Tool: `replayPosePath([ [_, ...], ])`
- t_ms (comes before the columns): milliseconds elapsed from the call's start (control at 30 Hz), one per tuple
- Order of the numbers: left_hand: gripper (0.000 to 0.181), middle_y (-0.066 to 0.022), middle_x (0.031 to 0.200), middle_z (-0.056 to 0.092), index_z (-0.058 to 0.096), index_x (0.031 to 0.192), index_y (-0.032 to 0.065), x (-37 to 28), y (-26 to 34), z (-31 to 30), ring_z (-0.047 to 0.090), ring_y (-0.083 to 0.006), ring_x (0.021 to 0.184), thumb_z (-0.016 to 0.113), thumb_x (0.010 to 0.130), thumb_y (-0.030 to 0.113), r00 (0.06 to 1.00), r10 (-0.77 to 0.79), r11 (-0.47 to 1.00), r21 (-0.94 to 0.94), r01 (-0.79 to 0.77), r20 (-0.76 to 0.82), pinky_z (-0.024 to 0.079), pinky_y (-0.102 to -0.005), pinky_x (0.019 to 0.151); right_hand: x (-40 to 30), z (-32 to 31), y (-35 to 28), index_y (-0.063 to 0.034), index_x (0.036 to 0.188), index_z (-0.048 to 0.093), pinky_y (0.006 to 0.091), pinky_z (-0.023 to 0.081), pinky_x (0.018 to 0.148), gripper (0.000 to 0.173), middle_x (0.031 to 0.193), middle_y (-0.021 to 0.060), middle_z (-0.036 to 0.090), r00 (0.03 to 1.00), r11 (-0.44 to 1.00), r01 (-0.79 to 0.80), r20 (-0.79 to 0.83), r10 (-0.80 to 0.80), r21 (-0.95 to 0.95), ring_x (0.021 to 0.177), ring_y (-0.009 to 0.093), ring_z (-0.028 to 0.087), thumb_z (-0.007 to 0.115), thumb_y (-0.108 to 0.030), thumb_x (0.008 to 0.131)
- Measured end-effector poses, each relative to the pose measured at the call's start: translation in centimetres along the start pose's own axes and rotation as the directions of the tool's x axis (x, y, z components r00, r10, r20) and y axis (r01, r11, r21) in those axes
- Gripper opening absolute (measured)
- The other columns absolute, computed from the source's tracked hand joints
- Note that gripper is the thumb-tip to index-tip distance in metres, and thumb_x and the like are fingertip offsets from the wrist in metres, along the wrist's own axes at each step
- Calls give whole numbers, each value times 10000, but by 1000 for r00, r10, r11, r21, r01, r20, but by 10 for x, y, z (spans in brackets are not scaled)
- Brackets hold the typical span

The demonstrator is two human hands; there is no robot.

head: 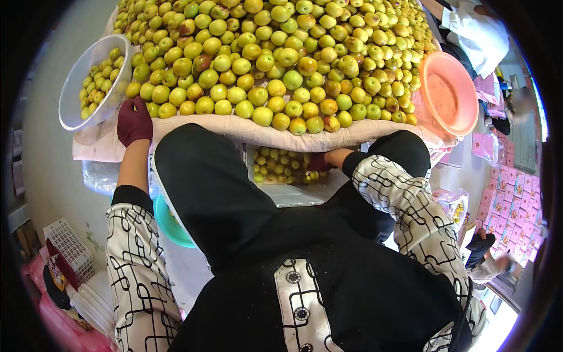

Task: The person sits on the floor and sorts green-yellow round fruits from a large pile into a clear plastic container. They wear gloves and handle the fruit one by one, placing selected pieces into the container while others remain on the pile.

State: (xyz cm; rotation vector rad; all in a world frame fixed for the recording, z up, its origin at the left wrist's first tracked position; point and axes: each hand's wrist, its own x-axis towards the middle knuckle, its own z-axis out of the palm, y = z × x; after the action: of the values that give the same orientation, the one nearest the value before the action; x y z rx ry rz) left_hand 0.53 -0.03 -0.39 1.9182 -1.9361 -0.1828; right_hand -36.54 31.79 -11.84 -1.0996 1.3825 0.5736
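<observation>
A broad heap of yellow-green fresh jujubes (288, 57), some with red-brown patches, covers the cloth-topped table before me. My left hand (134, 123), in a maroon glove, is at the table's front left edge, its fingers curled beside the nearest fruit. Whether it holds one is hidden. Close by it, a translucent white plastic tub (67, 103) leans with jujubes inside. My right hand (320, 162), gloved the same, reaches under the table's edge between my knees. There it touches jujubes in a lined box (290, 193); its fingers are partly hidden.
An orange-pink plastic basin (453, 94) stands at the table's right end, near another person's white sleeve (477, 35). A turquoise basin (171, 224) is by my left leg. White plastic crates (68, 246) sit at the left. Pink cartons (512, 198) are stacked at right, near a second person.
</observation>
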Motion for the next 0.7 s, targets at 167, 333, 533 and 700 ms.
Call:
replayPosePath([
  [167, 422, -148, 1016, 676, 677, 967, 105, 0, 0, 1, 639, -361, 936, 464, 900, 463, 1000, -20, 1000, 19, 20, 2, 493, -445, 789, 13, 1, 31, -84, 884, 649, 364, 456, 617, 366, 780, 85, 609, 903, 978, -206, -382, 197, 17, 675, 200, 576, 578, -441, 846],
  [333, 474, -208, 1043, 662, 665, 1030, 75, 0, 4, 2, 625, -384, 979, 482, 898, 492, 1000, -19, 1000, -3, 19, 25, 482, -449, 824, 30, 8, 37, -88, 945, 635, 361, 446, 678, 360, 860, 95, 602, 806, 966, -249, -538, 247, 71, 755, 206, 567, 565, -430, 856],
  [533, 447, -166, 1038, 672, 679, 1004, 112, 4, -3, 7, 635, -366, 962, 462, 889, 486, 1000, -12, 1000, 11, 12, 22, 489, -446, 815, 41, 17, 29, -92, 1019, 618, 357, 434, 752, 364, 955, 107, 593, 760, 967, -240, -602, 245, 91, 851, 214, 557, 550, -417, 870],
  [700, 449, -171, 1037, 671, 675, 1000, 111, 5, -3, 5, 633, -370, 964, 458, 889, 489, 1000, -6, 1000, 15, 6, 20, 485, -449, 816, 46, 21, 24, -96, 1080, 603, 354, 424, 813, 375, 1034, 116, 586, 731, 970, -221, -641, 234, 103, 931, 220, 548, 537, -406, 880],
])
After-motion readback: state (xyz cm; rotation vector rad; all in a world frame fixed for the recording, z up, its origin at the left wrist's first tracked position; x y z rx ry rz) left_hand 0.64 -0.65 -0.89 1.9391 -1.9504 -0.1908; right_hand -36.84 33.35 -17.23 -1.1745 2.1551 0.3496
